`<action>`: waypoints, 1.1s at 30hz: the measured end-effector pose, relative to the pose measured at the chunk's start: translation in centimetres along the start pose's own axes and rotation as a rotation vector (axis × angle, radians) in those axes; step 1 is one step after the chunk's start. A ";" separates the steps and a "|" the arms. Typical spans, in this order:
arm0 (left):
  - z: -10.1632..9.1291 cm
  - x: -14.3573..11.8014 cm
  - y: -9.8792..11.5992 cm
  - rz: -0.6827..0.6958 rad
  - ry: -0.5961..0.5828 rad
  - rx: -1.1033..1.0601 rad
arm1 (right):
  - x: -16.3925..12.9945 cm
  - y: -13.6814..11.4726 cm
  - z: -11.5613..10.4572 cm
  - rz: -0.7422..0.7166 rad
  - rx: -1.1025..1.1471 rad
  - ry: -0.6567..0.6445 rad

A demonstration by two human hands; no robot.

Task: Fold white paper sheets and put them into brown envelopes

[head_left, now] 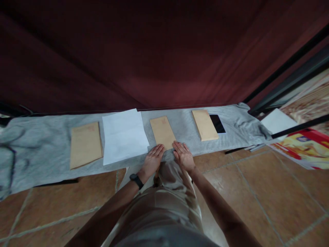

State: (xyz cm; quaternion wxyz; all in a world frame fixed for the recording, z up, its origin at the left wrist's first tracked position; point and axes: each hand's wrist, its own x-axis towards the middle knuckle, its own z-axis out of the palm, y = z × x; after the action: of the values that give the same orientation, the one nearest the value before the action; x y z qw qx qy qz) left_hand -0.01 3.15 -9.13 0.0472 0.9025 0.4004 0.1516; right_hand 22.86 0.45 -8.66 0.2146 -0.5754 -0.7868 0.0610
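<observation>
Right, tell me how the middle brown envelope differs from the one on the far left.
The middle envelope is narrower; the far-left envelope is wider. The left hand and right hand lie flat at the middle envelope's near edge; the far-left envelope lies apart from both. White paper lies between the two envelopes. Both are tan and lie flat on the grey cloth.

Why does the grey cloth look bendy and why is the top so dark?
Head view: the wide lens bows the grey cloth into a curve; the dim red curtain swallows the light up top; the white paper shows brightest; the hands and brown envelope stay fairly sharp, the edges smear.
</observation>
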 end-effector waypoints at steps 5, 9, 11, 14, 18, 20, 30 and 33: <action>-0.2 -0.2 1.4 -0.006 -0.020 0.037 | -0.2 0.5 0.0 0.000 -0.017 0.001; 0.3 0.0 3.1 -0.023 -0.012 0.048 | -0.4 -0.4 0.5 0.035 -0.024 0.024; 0.5 0.0 3.5 -0.051 -0.013 0.058 | -0.5 -1.1 0.9 0.015 -0.018 0.009; 0.6 -0.2 3.6 -0.063 -0.015 0.063 | -0.7 -2.2 1.3 -0.029 0.006 -0.030; 0.2 -0.8 3.3 -0.053 -0.024 0.081 | -0.8 -2.3 1.4 -0.037 0.024 -0.036; 0.0 -1.0 3.1 -0.052 -0.032 0.096 | -0.9 -1.8 1.2 -0.045 0.021 -0.032; -1.1 -1.8 2.9 -0.040 -0.089 0.155 | -1.6 0.7 0.8 0.006 -0.059 0.010; -1.2 -1.8 2.9 -0.030 -0.119 0.160 | -1.8 1.0 0.9 0.017 -0.074 0.031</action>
State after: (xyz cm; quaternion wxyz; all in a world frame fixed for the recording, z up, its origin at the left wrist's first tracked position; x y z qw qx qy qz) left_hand 0.55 -0.12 -7.83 0.0011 0.9048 0.4210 0.0646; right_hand 23.85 -0.71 -10.26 0.2050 -0.5906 -0.7801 0.0249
